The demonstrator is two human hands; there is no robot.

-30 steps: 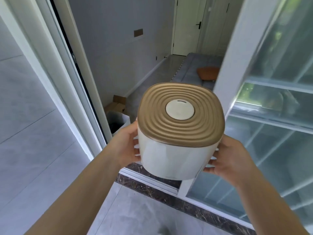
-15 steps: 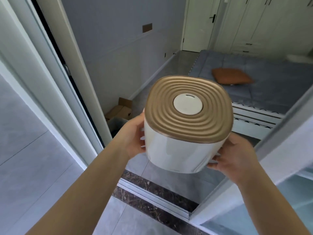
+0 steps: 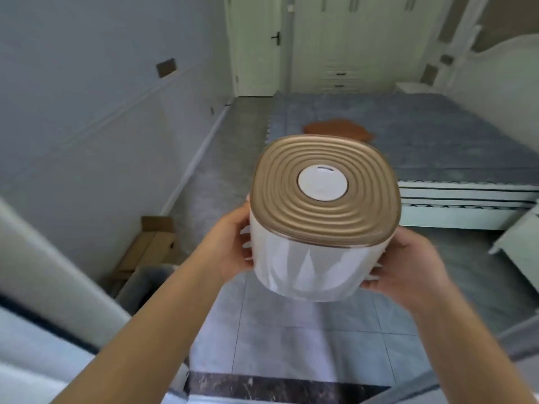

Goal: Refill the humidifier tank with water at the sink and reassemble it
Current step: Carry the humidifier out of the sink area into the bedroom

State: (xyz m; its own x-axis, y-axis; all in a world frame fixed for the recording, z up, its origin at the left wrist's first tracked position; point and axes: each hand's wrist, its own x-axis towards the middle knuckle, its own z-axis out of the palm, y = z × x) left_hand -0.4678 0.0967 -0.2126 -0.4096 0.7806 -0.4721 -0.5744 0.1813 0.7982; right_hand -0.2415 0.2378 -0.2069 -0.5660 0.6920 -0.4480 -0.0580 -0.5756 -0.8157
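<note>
1. The tank [image 3: 316, 266], white with a ribbed gold lid [image 3: 325, 191], is held in the air in front of the person, over a grey tiled floor [image 3: 291, 345] at the doorway into a bedroom. It tilts slightly, with the lid toward the camera.
2. The left hand [image 3: 227, 246] is pressed against the tank's left wall; the right hand [image 3: 408, 272] cups its lower right side. Both are clamped on the tank. Most of the fingers are hidden behind the body, and only pale shapes of them show through the translucent wall.
3. A pale round cap [image 3: 322, 183] sits in the lid's centre, with a small dark slot near its far edge. What the slot is cannot be made out.
4. The tank's underside is out of sight, and whether there is water inside cannot be told.
5. Behind the tank lies a bed [image 3: 437, 141] with a grey cover; the orange cushion [image 3: 335, 128] on it is partly hidden by the lid.
6. Low at left stands a cardboard box [image 3: 154, 240], with a grey bin [image 3: 145, 284] just beside it, both cut off by a blurred white door frame [image 3: 52, 272].
7. A dark marble threshold [image 3: 277, 386] crosses the bottom edge, partly covered by the forearms.
8. A closed door [image 3: 256, 45] and a wardrobe [image 3: 358, 42] at the far wall are soft and hard to read in detail.
</note>
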